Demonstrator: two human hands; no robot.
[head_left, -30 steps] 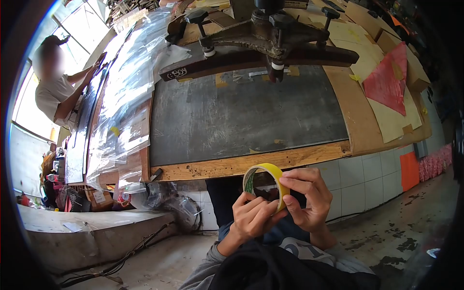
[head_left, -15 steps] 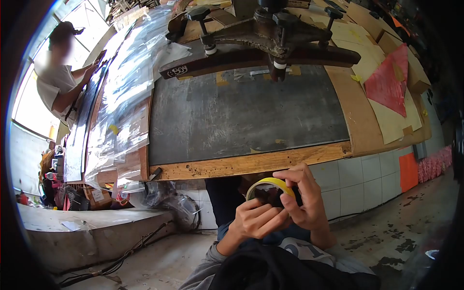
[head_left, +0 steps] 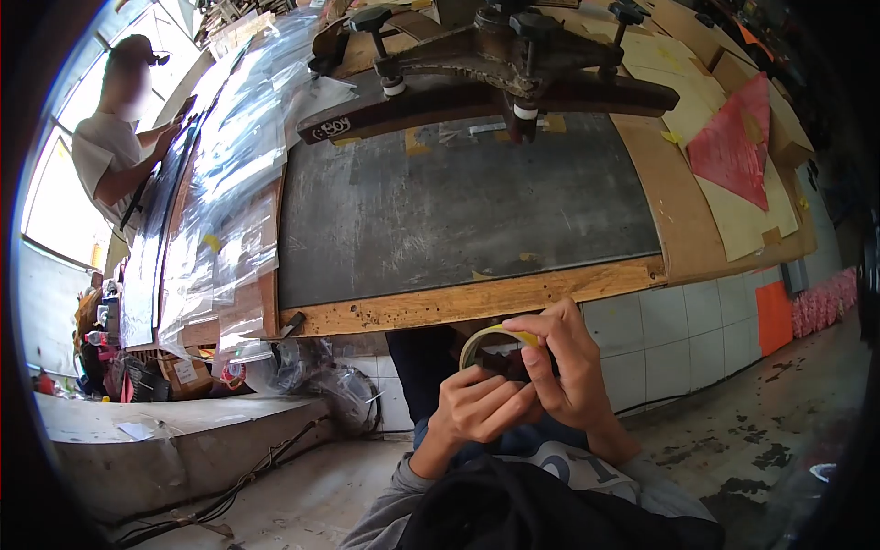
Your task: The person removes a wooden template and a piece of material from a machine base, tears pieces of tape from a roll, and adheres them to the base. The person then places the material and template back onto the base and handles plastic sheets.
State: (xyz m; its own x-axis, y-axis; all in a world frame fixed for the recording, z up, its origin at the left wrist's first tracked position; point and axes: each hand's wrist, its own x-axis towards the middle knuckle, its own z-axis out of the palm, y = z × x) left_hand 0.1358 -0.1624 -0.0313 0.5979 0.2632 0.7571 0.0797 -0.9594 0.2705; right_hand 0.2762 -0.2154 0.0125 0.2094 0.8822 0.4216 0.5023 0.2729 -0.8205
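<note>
A roll of yellow tape (head_left: 473, 347) is held up in front of the table's wooden front edge. My left hand (head_left: 481, 406) has its fingers curled around the lower left of the roll. On the roll's upper right side, my right hand (head_left: 561, 371) pinches the tape between thumb and fingers. Part of the ring is hidden behind both hands. Beyond them lies a dark, scratched flat board (head_left: 467, 211) edged by a wooden strip (head_left: 477, 296).
Over the board's far side hangs a dark metal clamp frame (head_left: 495, 78). Clear plastic sheets (head_left: 225, 183) cover the left. A red triangular piece (head_left: 733, 142) lies on cardboard at right. Another person (head_left: 115, 151) stands at far left. Cables (head_left: 238, 495) run along the floor.
The roll has tilted and turned within my hands, showing less of its yellow face. My right hand has shifted slightly up. The other person's head and body have moved a little.
</note>
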